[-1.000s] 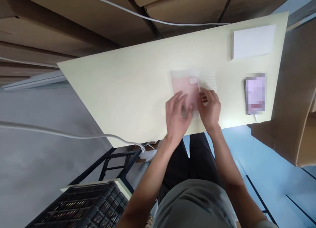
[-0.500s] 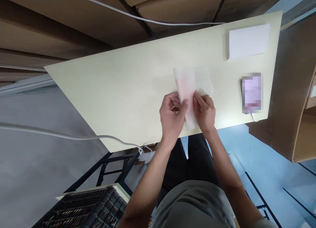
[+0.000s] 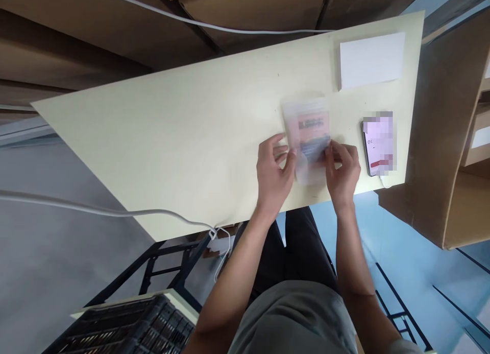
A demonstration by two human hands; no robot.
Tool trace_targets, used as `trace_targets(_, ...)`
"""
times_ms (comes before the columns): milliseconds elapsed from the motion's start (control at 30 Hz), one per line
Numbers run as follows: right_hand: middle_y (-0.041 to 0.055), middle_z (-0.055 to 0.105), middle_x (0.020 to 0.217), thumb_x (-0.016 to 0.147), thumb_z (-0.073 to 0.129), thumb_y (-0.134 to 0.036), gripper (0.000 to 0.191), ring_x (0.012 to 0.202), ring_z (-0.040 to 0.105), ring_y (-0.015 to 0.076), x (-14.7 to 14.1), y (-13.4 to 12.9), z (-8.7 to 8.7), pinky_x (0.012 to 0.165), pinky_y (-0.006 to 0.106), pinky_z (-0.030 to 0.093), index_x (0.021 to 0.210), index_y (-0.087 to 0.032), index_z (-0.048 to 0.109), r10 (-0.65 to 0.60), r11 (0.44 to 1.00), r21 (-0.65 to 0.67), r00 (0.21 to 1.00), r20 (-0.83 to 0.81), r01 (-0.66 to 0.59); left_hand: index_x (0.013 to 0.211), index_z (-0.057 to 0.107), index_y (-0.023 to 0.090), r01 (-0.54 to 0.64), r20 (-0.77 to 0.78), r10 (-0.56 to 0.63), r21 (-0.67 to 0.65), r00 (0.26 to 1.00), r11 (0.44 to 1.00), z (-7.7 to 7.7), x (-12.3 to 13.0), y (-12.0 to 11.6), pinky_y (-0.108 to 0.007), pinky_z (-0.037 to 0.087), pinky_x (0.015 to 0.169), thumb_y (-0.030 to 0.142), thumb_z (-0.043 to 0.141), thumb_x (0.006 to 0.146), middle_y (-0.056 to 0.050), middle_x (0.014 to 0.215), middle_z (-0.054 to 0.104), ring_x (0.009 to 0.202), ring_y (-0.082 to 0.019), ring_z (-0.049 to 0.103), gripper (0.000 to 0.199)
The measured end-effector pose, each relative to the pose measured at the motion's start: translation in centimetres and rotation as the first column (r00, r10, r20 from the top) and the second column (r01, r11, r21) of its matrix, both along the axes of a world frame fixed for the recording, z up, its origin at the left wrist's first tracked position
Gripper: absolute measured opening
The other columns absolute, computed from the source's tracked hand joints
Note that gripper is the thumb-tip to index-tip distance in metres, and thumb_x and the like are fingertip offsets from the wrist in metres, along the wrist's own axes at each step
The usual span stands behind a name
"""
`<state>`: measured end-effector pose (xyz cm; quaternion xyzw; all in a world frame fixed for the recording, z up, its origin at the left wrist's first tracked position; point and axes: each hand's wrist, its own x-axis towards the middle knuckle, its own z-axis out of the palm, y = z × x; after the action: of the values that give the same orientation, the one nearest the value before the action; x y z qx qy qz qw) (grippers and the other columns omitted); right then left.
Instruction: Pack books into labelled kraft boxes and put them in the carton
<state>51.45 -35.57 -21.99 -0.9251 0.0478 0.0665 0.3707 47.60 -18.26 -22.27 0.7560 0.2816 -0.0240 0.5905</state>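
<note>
Between my two hands is a flat packet (image 3: 312,134) in translucent white wrapping. A pink and dark printed face shows through it, blurred by motion. My left hand (image 3: 276,167) grips the packet's left edge, thumb in front and the other fingers curled behind. At the right edge, my right hand (image 3: 342,167) pinches it between thumb and fingers. The packet is held over the pale table (image 3: 184,134), close to its front edge; whether it touches the surface I cannot tell.
A white box or stack (image 3: 372,60) sits at the table's back right. Nearer lies a phone (image 3: 378,144) with a cable. Cardboard boxes (image 3: 252,9) line the back, and an open carton (image 3: 440,139) stands at the right. A black crate (image 3: 126,323) is below left, and a white cable (image 3: 153,212) crosses the left side.
The packet, before a narrow white strip with a ribbed flap to its right, now shows its wide printed face. My hands have moved farther apart, the right one shifting right.
</note>
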Motion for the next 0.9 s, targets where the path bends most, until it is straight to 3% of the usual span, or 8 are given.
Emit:
trace_targets(167, 0.0080, 0.074, 0.115, 0.114, 0.059, -0.042, 0.031, 0.089, 0.075, 0.0188, 0.1, -0.2, -0.8, 0.083, 0.039, 0.068, 0.128, -0.027, 0.082, 0.000, 1.000, 0.012, 1.000, -0.013, 0.000, 0.134, 0.071, 0.025, -0.077, -0.070, 0.063, -0.227, 0.996, 0.971, -1.5, -0.1, 0.7, -0.044, 0.068, 0.103, 0.036, 0.076, 0.105, -0.011, 0.135, 0.078, 0.123, -0.026, 0.078, 0.032)
trace_targets(300, 0.0084, 0.075, 0.117, 0.112, 0.065, -0.044, 0.030, 0.093, 0.076, 0.0199, 0.1, -0.1, -0.3, 0.085, 0.039, 0.069, 0.129, -0.027, 0.081, 0.034, 0.997, 0.074, 0.998, -0.055, -0.030, 0.128, 0.076, 0.023, -0.082, -0.033, 0.075, -0.393, 0.997, 0.916, -1.1, -0.1, 0.8, -0.048, 0.068, 0.105, 0.046, 0.082, 0.101, -0.011, 0.130, 0.082, 0.120, -0.028, 0.080, 0.035)
trace_targets(433, 0.0078, 0.078, 0.116, 0.109, 0.070, -0.047, 0.028, 0.096, 0.076, 0.0209, -0.6, 1.7, 0.4, 0.086, 0.039, 0.068, 0.125, -0.027, 0.081, 0.106, 0.983, 0.163, 0.985, -0.135, -0.083, 0.131, 0.076, 0.025, -0.132, -0.006, 0.146, -0.466, 0.989, 0.875, -0.4, -1.6, 2.4, -0.050, 0.066, 0.112, 0.052, 0.081, 0.103, -0.011, 0.136, 0.082, 0.133, -0.031, 0.076, 0.040)
trace_targets(700, 0.0057, 0.080, 0.112, 0.105, 0.074, -0.045, 0.023, 0.096, 0.078, 0.0205, -3.2, 12.2, 0.9, 0.085, 0.039, 0.069, 0.121, -0.028, 0.078, 0.308, 0.909, 0.360, 0.921, -0.239, -0.211, 0.142, 0.074, 0.027, -0.350, -0.029, 0.383, -0.476, 0.923, 0.807, -1.2, -7.4, 11.8, -0.051, 0.063, 0.117, 0.041, 0.079, 0.101, -0.008, 0.141, 0.081, 0.142, -0.032, 0.073, 0.044)
trace_targets(900, 0.0076, 0.082, 0.126, 0.105, 0.075, -0.049, 0.033, 0.109, 0.081, 0.0226, -5.4, 21.6, 0.1, 0.091, 0.039, 0.070, 0.130, -0.029, 0.070, 0.450, 0.799, 0.556, 0.840, -0.303, -0.228, 0.147, 0.073, 0.029, -0.428, 0.026, 0.485, -0.431, 0.874, 0.794, -1.3, -11.6, 19.6, -0.052, 0.057, 0.124, 0.039, 0.076, 0.102, -0.007, 0.146, 0.079, 0.149, -0.032, 0.067, 0.047)
